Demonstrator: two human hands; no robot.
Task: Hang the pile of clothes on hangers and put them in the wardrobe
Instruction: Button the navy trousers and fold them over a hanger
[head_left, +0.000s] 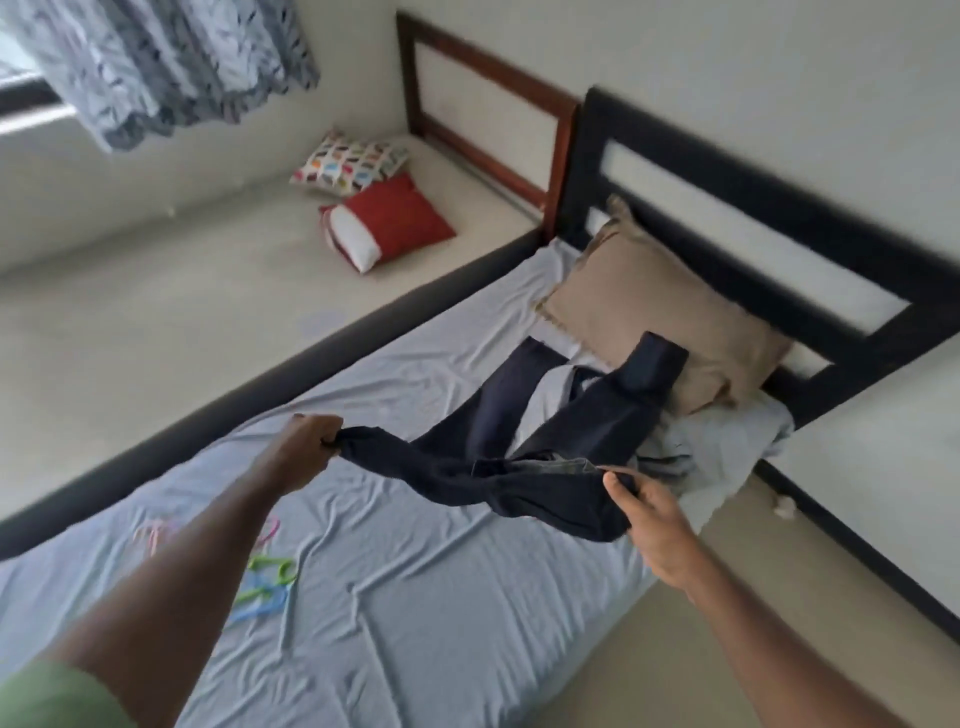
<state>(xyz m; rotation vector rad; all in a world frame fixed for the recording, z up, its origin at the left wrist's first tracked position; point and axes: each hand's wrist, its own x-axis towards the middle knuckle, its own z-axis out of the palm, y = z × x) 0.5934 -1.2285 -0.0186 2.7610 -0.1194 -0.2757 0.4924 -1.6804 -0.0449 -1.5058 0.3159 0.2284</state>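
A pair of dark navy trousers (561, 415) stretches over the bed, its legs trailing toward the tan pillow. My left hand (306, 441) grips one end of the waistband in a fist. At the other end, my right hand (649, 514) pinches the waistband between thumb and fingers. Several plastic hangers (265, 577) in pink, green and blue lie on the sheet below my left arm. A small pile of pale clothes (727, 441) sits at the bed's right edge, by the pillow.
The bed (415, 597) has a light grey sheet and a dark frame with a black headboard (779, 234). A tan pillow (649, 301) lies at its head. Beyond is a second bed with a red cushion (395, 218) and a patterned cushion (348, 163). A curtain (156, 62) hangs top left.
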